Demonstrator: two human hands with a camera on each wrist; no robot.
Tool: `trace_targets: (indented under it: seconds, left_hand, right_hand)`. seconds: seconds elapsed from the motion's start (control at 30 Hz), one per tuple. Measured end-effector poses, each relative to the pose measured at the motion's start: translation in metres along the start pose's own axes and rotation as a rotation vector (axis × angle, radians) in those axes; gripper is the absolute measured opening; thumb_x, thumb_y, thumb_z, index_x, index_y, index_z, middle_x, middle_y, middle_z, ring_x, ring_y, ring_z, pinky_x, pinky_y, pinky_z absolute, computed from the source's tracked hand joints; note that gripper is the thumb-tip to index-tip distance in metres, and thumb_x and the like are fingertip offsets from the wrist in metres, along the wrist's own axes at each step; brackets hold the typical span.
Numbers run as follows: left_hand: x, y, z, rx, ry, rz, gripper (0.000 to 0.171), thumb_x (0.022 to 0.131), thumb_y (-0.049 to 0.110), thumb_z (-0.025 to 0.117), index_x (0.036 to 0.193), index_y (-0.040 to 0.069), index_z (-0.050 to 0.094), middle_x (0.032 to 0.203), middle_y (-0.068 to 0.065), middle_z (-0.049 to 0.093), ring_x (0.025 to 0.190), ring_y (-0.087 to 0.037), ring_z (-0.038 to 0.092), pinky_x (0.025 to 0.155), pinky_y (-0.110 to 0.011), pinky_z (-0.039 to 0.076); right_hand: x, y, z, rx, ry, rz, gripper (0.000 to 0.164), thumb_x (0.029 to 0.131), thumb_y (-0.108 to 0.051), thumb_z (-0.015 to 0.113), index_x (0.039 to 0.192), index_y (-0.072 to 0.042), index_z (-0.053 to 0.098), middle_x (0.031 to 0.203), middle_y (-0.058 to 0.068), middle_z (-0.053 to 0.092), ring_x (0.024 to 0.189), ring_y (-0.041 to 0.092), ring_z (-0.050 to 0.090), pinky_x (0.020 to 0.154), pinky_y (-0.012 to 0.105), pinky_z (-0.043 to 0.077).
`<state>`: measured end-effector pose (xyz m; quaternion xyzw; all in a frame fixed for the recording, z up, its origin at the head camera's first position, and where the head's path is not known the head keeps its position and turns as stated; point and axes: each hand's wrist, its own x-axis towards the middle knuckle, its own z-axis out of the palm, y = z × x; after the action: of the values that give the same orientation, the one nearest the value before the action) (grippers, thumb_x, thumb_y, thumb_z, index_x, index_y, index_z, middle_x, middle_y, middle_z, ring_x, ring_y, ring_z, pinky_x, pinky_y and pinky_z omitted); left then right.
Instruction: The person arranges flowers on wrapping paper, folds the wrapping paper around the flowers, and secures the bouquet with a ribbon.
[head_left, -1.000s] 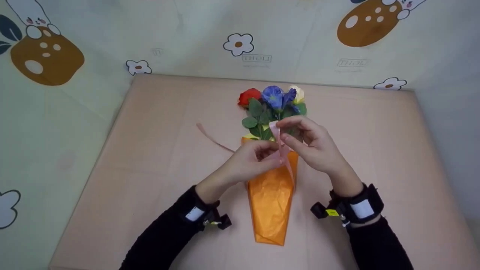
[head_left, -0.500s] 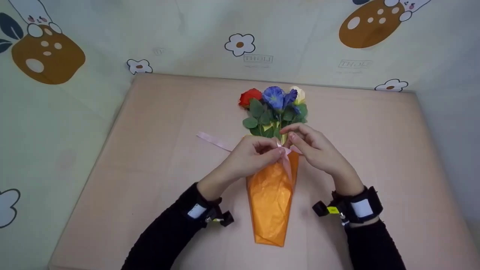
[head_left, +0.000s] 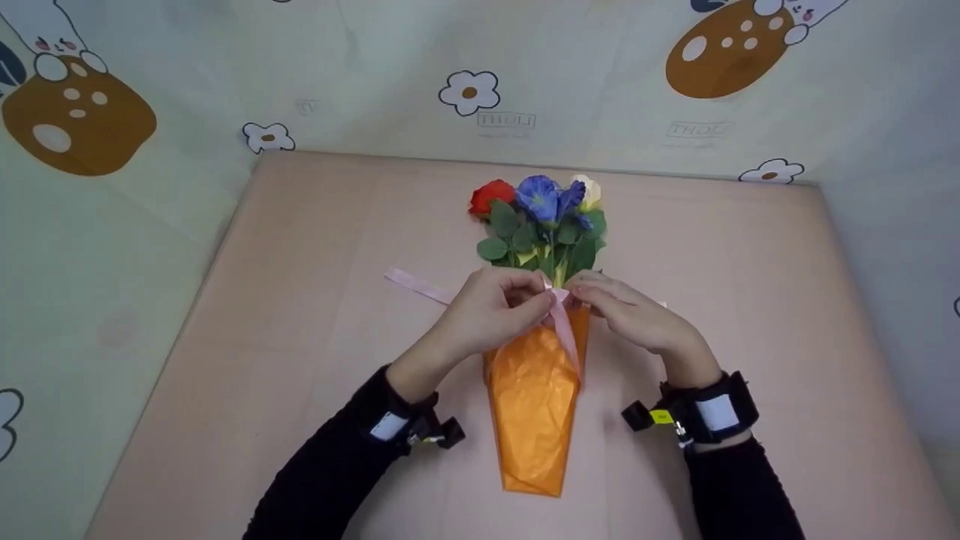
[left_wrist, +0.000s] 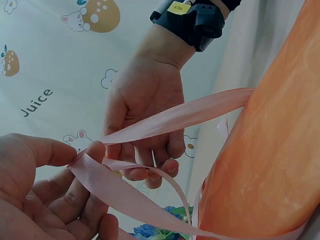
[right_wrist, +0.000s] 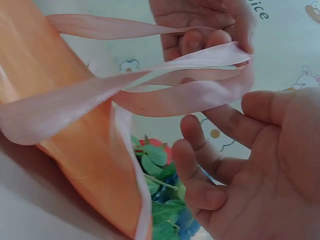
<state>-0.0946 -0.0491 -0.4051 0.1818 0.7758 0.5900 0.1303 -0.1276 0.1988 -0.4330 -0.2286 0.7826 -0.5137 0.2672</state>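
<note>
A bouquet wrapped in orange paper [head_left: 534, 420] lies in front of me, with a pink ribbon [head_left: 565, 337] around its upper part. My left hand [head_left: 499, 307] pinches the ribbon between thumb and fingertips over the front of the wrap. In the left wrist view the pinched ribbon [left_wrist: 135, 200] forms a loop. My right hand [head_left: 634, 307] is at the other side of the ribbon. Its index finger reaches behind a ribbon band [right_wrist: 200, 95], and its thumb is beside the band's edge. A red rose [head_left: 491, 197], a blue flower [head_left: 538, 199] and a cream flower [head_left: 590, 192] top the bouquet.
The bouquet lies on a pale pinkish tabletop [head_left: 315, 360]. One loose ribbon tail [head_left: 416, 286] stretches out to the left. Behind the table hangs a light printed backdrop [head_left: 360, 75]. Both wrists wear black camera straps [head_left: 716, 411].
My right hand has come down from above the ribbon to its right side, and its fingers have reached toward the knot. The raised pink band has dropped. My left hand keeps its pinch.
</note>
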Motion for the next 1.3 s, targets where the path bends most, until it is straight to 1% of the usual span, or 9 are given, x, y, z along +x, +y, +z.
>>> trace_targets:
  seconds: [0.17, 0.27, 0.43, 0.5, 0.6, 0.77, 0.93, 1.13, 1.3]
  left_hand:
    - [0.001, -0.002, -0.001, 0.015, -0.007, 0.001, 0.016, 0.101, 0.022, 0.066, 0.097, 0.012, 0.077, 0.087, -0.007, 0.074, 0.075, -0.015, 0.065, 0.068, -0.026, 0.056]
    - [0.003, -0.004, -0.002, 0.045, 0.006, 0.007, 0.018, 0.101, 0.023, 0.065, 0.092, 0.013, 0.077, 0.079, -0.002, 0.07, 0.07, -0.013, 0.061, 0.063, -0.024, 0.052]
    - [0.004, -0.005, -0.002, 0.085, 0.034, 0.0, 0.022, 0.102, 0.026, 0.063, 0.089, 0.014, 0.077, 0.068, 0.004, 0.057, 0.062, -0.012, 0.051, 0.056, -0.023, 0.04]
    - [0.004, -0.005, -0.002, 0.082, 0.047, -0.01, 0.021, 0.102, 0.026, 0.064, 0.091, 0.015, 0.078, 0.068, 0.003, 0.057, 0.063, -0.012, 0.05, 0.056, -0.024, 0.039]
    - [0.004, -0.005, -0.001, 0.069, 0.079, -0.023, 0.016, 0.101, 0.023, 0.066, 0.097, 0.015, 0.079, 0.075, 0.002, 0.065, 0.069, -0.012, 0.055, 0.06, -0.024, 0.044]
    - [0.004, -0.004, 0.0, 0.003, 0.107, -0.07, 0.012, 0.099, 0.019, 0.07, 0.105, 0.01, 0.076, 0.09, -0.003, 0.073, 0.077, -0.014, 0.065, 0.067, -0.025, 0.054]
    - [0.004, -0.002, 0.001, -0.051, 0.092, -0.103, 0.012, 0.098, 0.017, 0.071, 0.106, 0.007, 0.073, 0.091, -0.004, 0.075, 0.079, -0.015, 0.069, 0.068, -0.025, 0.057]
    - [0.004, -0.001, 0.001, -0.073, 0.088, -0.114, 0.013, 0.097, 0.017, 0.073, 0.105, 0.006, 0.072, 0.089, -0.005, 0.075, 0.081, -0.022, 0.072, 0.067, -0.026, 0.058]
    - [0.004, 0.0, 0.001, -0.088, 0.085, -0.12, 0.014, 0.098, 0.019, 0.072, 0.104, 0.007, 0.072, 0.086, -0.005, 0.076, 0.082, -0.028, 0.073, 0.062, -0.024, 0.054]
  right_hand:
    - [0.002, -0.002, -0.001, 0.098, 0.062, -0.024, 0.047, 0.113, -0.029, 0.028, 0.112, 0.001, 0.064, 0.098, 0.006, 0.057, 0.093, 0.023, 0.052, 0.089, 0.036, 0.044]
    - [-0.002, -0.004, -0.004, 0.187, 0.118, -0.093, 0.046, 0.113, -0.026, 0.032, 0.106, 0.011, 0.059, 0.092, 0.004, 0.063, 0.088, 0.022, 0.063, 0.086, 0.029, 0.051]
    - [-0.007, -0.009, -0.005, 0.3, 0.235, -0.227, 0.023, 0.107, -0.007, 0.052, 0.087, 0.005, 0.047, 0.092, 0.003, 0.075, 0.089, 0.021, 0.076, 0.088, 0.034, 0.061]
    - [-0.008, -0.009, -0.005, 0.34, 0.27, -0.273, 0.023, 0.103, 0.0, 0.053, 0.083, -0.001, 0.042, 0.088, 0.003, 0.073, 0.085, 0.018, 0.073, 0.083, 0.032, 0.062]
    - [-0.009, -0.01, -0.006, 0.368, 0.276, -0.319, 0.022, 0.1, 0.007, 0.051, 0.086, 0.001, 0.036, 0.088, 0.004, 0.069, 0.082, 0.018, 0.071, 0.077, 0.029, 0.061]
    - [-0.012, -0.011, -0.009, 0.215, 0.252, -0.303, 0.02, 0.091, 0.019, 0.053, 0.104, 0.006, 0.044, 0.089, 0.014, 0.066, 0.078, 0.024, 0.066, 0.072, 0.028, 0.056]
    - [-0.015, -0.017, -0.005, 0.014, 0.172, -0.194, 0.031, 0.089, 0.009, 0.064, 0.117, 0.0, 0.057, 0.088, 0.014, 0.067, 0.074, 0.019, 0.063, 0.066, 0.021, 0.051]
    - [-0.01, -0.025, 0.008, -0.158, 0.243, -0.124, 0.019, 0.09, -0.023, 0.082, 0.104, -0.011, 0.076, 0.081, 0.005, 0.069, 0.066, 0.012, 0.058, 0.056, 0.02, 0.047]
    - [-0.008, -0.027, 0.013, -0.133, 0.269, -0.148, 0.015, 0.09, -0.022, 0.083, 0.101, -0.012, 0.079, 0.079, 0.004, 0.071, 0.064, 0.011, 0.06, 0.055, 0.02, 0.048]
